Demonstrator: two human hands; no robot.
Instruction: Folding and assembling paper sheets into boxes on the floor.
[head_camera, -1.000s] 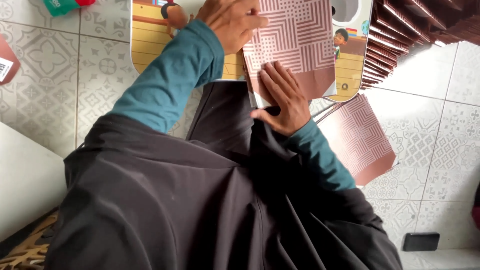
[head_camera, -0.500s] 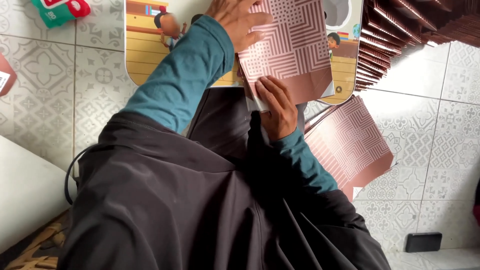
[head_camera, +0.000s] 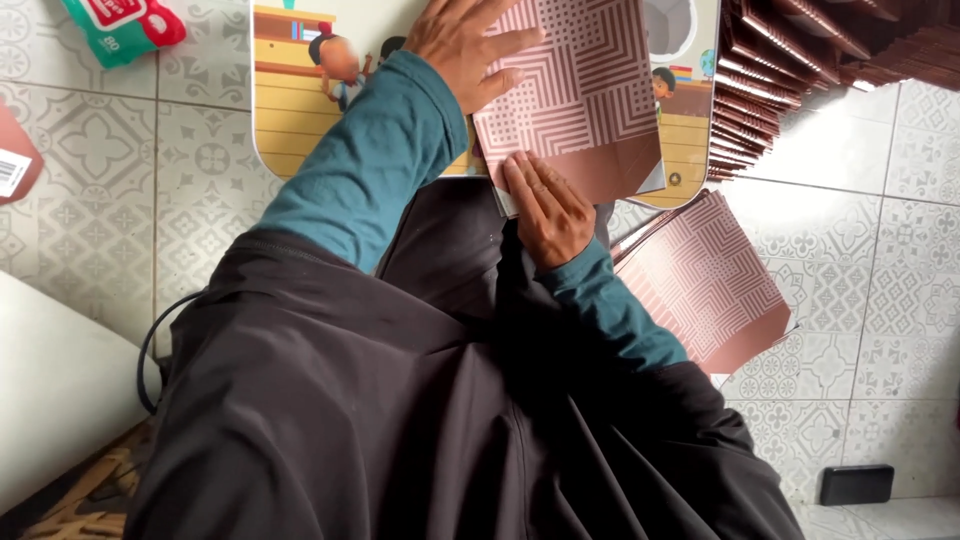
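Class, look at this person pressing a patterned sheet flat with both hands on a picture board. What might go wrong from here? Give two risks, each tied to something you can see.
1. The patterned sheet overhangs the near edge of the picture board, with only the right hand pressing there; a crease made there may come out crooked.
2. The left hand holds just one side, so the sheet might slide on the board.

The left hand (head_camera: 470, 45) fingertips are cut off by the top edge.
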